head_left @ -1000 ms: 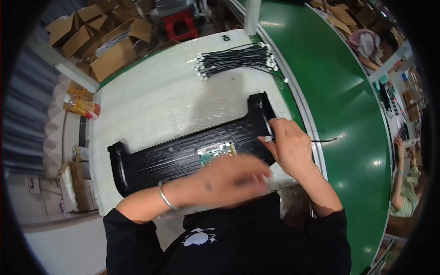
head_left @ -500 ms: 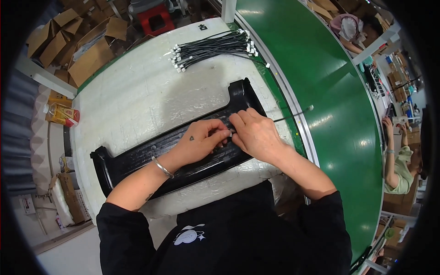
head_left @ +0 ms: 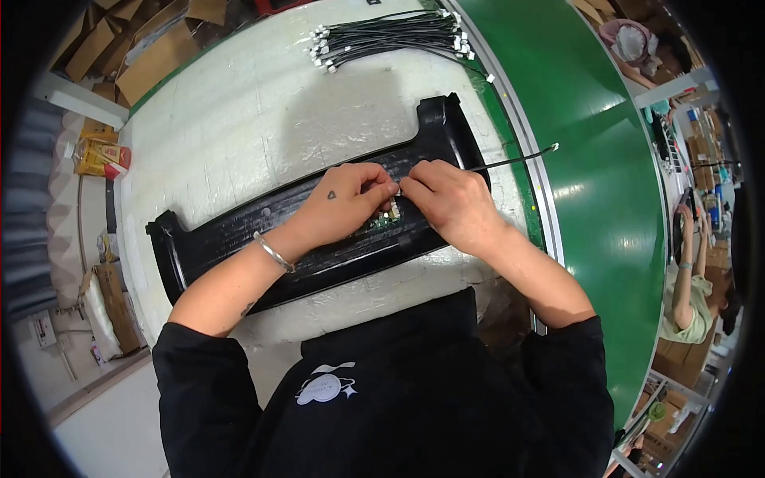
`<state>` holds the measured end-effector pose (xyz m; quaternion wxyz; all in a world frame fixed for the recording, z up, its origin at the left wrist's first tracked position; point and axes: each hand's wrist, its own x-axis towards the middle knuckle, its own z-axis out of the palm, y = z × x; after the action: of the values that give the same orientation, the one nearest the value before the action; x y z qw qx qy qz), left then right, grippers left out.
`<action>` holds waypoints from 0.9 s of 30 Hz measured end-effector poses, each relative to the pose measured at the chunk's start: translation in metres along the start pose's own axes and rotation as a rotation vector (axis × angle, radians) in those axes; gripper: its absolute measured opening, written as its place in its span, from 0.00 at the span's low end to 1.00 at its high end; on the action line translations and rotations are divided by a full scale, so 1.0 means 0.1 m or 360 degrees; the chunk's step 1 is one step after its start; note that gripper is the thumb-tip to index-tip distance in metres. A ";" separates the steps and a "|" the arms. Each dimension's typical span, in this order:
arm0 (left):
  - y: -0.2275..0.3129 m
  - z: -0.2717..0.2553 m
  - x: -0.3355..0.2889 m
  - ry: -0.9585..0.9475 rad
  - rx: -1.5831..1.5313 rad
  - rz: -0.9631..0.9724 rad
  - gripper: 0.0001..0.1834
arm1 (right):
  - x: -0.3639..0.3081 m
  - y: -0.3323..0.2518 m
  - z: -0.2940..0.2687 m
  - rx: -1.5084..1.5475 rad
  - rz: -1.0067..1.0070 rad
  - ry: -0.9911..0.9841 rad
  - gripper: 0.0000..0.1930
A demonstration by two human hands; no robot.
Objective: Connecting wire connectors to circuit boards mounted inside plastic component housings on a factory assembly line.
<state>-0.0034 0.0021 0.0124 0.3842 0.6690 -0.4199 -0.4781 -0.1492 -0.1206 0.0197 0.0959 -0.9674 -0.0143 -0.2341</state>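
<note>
Cable point(head_left: 518, 160), black: clamped in right grip point(head_left: 456, 205), trailing right of it. Left grip point(head_left: 344, 204): fingertips together, contents hidden. Black panel point(head_left: 227, 239): beneath both grips.

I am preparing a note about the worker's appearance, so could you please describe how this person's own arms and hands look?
Both hands are without gloves. The left hand has a small dark triangular mark on its back, and a silver bangle circles that wrist. The right hand shows no jewellery. Black sleeves leave both forearms bare.
</note>
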 end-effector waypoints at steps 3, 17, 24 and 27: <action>0.11 -0.09 -0.07 0.0189 0.0394 0.0129 0.11 | 0.03 0.07 -0.01 0.0071 -0.0075 -0.0213 0.04; -0.29 -0.16 -0.25 0.0255 0.1469 0.0828 0.41 | -0.01 0.22 0.01 0.0348 -0.0173 -0.0572 0.02; -0.23 -0.19 -0.30 0.0227 0.1489 0.0802 0.40 | 0.00 0.22 0.08 0.0441 -0.0251 -0.0491 0.04; -0.32 -0.22 -0.30 0.0214 0.1473 0.0825 0.41 | -0.02 0.18 0.18 0.0356 -0.0221 -0.0476 0.05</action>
<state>0.0186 0.0434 -0.0021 0.1804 0.6720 -0.7128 -0.0885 -0.1418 -0.1350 -0.0006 0.1831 -0.9714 -0.1210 -0.0908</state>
